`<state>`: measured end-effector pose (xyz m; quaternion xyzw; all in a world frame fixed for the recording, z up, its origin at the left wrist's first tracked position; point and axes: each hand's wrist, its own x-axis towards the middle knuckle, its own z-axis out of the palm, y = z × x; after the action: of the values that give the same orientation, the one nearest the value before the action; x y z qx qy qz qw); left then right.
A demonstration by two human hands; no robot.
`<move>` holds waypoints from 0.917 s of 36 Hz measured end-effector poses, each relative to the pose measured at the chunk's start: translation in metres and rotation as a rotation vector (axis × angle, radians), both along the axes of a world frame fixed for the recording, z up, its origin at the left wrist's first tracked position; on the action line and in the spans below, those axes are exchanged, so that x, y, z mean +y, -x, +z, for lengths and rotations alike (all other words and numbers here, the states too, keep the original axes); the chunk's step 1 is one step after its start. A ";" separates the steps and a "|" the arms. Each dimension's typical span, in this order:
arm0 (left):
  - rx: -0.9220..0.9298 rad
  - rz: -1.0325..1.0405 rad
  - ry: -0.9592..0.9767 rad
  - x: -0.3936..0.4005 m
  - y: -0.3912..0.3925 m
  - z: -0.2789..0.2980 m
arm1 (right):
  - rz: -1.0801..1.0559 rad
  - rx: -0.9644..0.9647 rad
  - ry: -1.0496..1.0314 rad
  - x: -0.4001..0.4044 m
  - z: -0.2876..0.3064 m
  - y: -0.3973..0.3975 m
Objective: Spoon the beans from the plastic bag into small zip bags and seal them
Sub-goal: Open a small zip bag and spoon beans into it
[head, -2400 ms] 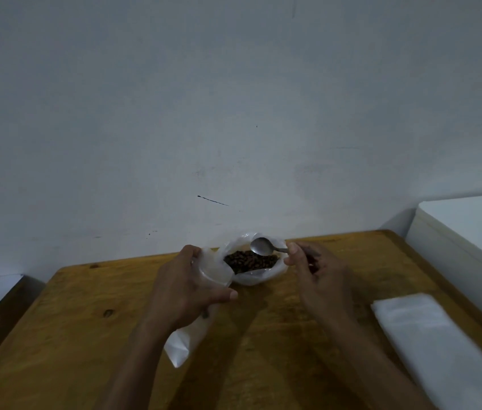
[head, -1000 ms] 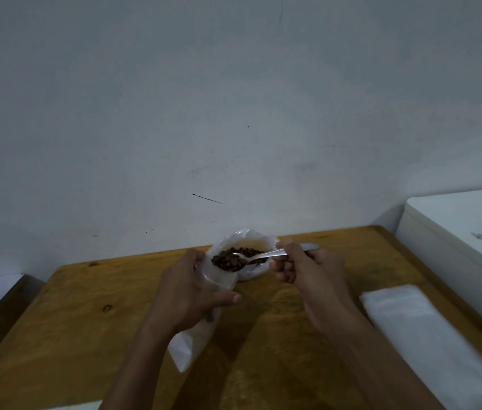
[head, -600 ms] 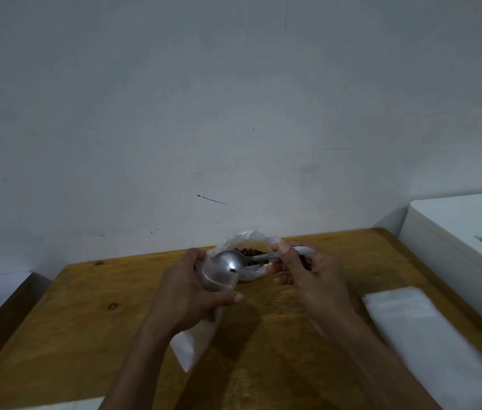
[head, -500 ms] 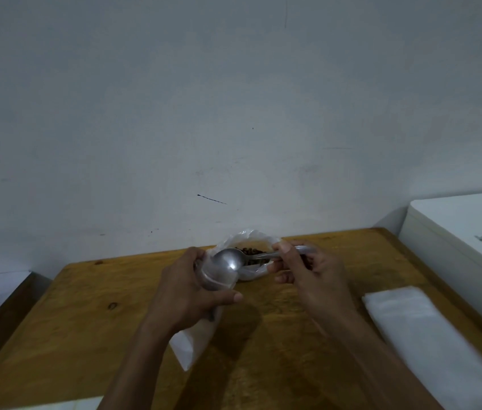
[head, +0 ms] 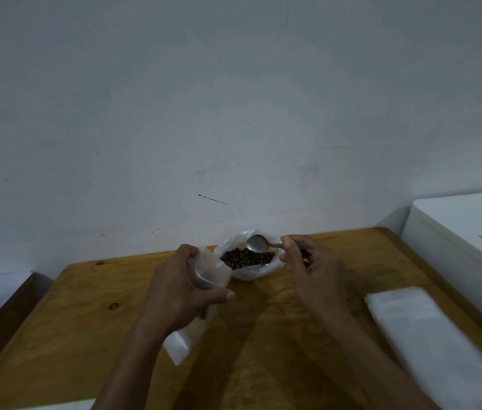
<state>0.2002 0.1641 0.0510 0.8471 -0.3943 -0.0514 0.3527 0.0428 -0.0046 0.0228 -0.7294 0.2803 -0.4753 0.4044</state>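
Note:
A clear plastic bag (head: 256, 270) of dark brown beans (head: 247, 257) stands open at the far middle of the wooden table (head: 86, 335). My left hand (head: 180, 288) grips a small zip bag (head: 204, 270) with its mouth open, just left of the bean bag. The zip bag's lower end (head: 179, 346) hangs below my palm. My right hand (head: 312, 264) pinches the handle of a metal spoon (head: 259, 243). The spoon's bowl looks empty and hovers over the beans at the bag's far rim.
A stack of flat white zip bags (head: 438, 341) lies on the table at the right. A white box (head: 464, 232) stands beyond the table's right edge. A grey wall rises right behind the table. A white strip shows at the near left edge.
The spoon left the zip bag's mouth and swung right, back over the bean bag. My left hand kept hold of the zip bag.

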 end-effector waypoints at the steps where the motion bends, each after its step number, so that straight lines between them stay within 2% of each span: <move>1: -0.003 0.004 0.015 0.001 0.000 -0.001 | -0.020 0.028 0.011 -0.001 -0.004 -0.004; 5: 0.006 0.023 0.083 0.002 0.003 -0.002 | -0.063 0.077 -0.065 0.003 -0.016 -0.017; 10: -0.008 0.038 0.126 0.002 0.003 -0.005 | -0.114 0.092 -0.311 0.003 -0.028 -0.030; 15: 0.002 0.031 0.112 0.001 0.001 -0.007 | -0.131 -0.057 -0.695 0.001 -0.019 -0.038; 18: 0.011 0.015 0.082 0.000 -0.001 -0.009 | -0.140 -0.119 -0.817 -0.002 -0.017 -0.039; 27: 0.020 0.001 0.026 -0.007 -0.003 -0.013 | -0.110 -0.205 -0.861 -0.010 0.002 -0.023; 33: 0.049 0.002 0.000 -0.014 -0.002 -0.016 | 0.001 -0.297 -0.820 -0.007 0.020 -0.007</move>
<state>0.2023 0.1504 0.0349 0.8459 -0.3847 -0.0719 0.3624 0.0501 -0.0116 0.0431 -0.4324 0.3841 -0.4244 0.6967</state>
